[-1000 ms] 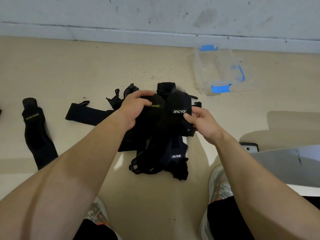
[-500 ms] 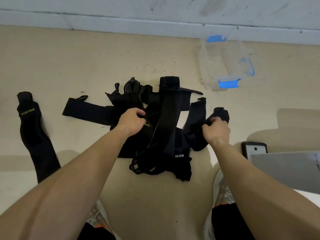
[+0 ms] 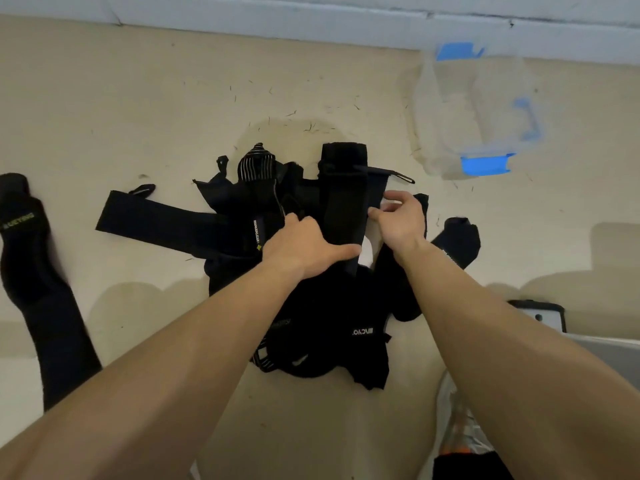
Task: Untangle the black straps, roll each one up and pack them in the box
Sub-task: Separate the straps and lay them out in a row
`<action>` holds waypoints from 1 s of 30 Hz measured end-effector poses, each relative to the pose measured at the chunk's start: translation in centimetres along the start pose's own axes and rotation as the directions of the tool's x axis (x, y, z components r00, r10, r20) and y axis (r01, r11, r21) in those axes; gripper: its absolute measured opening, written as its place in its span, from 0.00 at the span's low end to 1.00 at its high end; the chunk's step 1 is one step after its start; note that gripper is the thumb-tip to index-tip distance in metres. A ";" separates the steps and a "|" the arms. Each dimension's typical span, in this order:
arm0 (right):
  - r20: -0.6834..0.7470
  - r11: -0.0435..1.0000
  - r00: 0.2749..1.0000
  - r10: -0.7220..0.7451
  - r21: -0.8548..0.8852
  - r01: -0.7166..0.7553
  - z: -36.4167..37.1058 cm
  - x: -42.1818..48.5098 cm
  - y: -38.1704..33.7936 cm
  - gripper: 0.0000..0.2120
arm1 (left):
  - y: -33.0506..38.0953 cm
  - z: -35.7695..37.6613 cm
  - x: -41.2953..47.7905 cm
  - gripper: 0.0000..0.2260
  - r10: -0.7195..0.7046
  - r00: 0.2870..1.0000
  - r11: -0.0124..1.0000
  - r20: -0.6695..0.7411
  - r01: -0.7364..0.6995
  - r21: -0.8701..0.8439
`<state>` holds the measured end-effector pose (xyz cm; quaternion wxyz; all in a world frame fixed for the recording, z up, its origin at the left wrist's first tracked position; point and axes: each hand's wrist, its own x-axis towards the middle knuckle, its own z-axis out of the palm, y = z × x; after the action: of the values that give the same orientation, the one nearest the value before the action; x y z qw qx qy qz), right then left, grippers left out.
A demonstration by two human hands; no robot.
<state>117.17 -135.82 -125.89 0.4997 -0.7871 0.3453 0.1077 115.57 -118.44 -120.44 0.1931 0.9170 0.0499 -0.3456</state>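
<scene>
Black straps [image 3: 322, 327] lie in a tangled heap on the beige floor [image 3: 145, 98], right in front of the person, and both hands are in it. The left hand [image 3: 308, 244] sits palm down on the middle of the heap, forearm reaching in from the lower left. Its fingers curl down into the fabric, and its thumb stretches rightward across the foot of a wide strap [image 3: 343, 192], gripping it. That strap runs straight away from the person, over the top of the pile. The right hand [image 3: 403, 220] comes in from the lower right with the wrist bent. Its thumb and forefinger pinch the right edge of the same strap, and the other fingers are loosely bent behind.

A flat band [image 3: 156, 220] sticks out of the heap to the left. Well apart at the far left lies a lone strap [image 3: 38, 271] with green lettering. The clear box [image 3: 446, 112], with blue clips, stands open near the wall at the upper right, apart from the heap.
</scene>
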 end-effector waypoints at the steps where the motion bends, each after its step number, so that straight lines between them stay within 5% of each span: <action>1: 0.026 0.993 0.998 0.051 0.103 -0.053 -0.1 0.1 -0.1 0.19 | 0.6 0.4 0.1 0.44 -0.015 1.000 0.998 0.009 0.015 0.056; 5: 0.112 0.968 0.984 0.140 0.193 -0.160 -0.6 0.0 -0.5 0.08 | 1.7 2.1 0.0 0.46 -0.013 1.000 0.973 -0.019 0.017 0.228; 8: 0.122 0.971 0.980 0.155 0.164 -0.174 -0.7 0.1 -0.2 0.08 | 1.7 2.3 -0.1 0.30 0.005 1.000 0.967 -0.007 -0.003 0.256; 12: 0.022 0.993 1.000 -0.017 0.120 0.014 -1.6 -0.3 0.1 0.09 | 0.4 1.4 -0.6 0.09 0.087 0.987 0.970 -0.136 -0.052 0.238; 23: -0.193 0.923 0.924 -0.330 0.139 0.359 -6.9 -3.9 -7.0 0.04 | -2.9 -1.5 -2.4 0.16 -0.054 0.964 0.986 -0.261 0.092 0.136; 30: 0.032 0.860 0.988 -0.152 0.496 0.116 -9.3 -8.2 -12.8 0.08 | -0.1 -4.5 -5.8 0.28 0.107 0.945 0.932 -0.310 -0.204 -0.300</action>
<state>117.82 -136.91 -108.09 0.7017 -0.6515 0.2882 0.0084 113.91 -116.40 -113.63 0.3608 0.9134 0.0608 -0.1782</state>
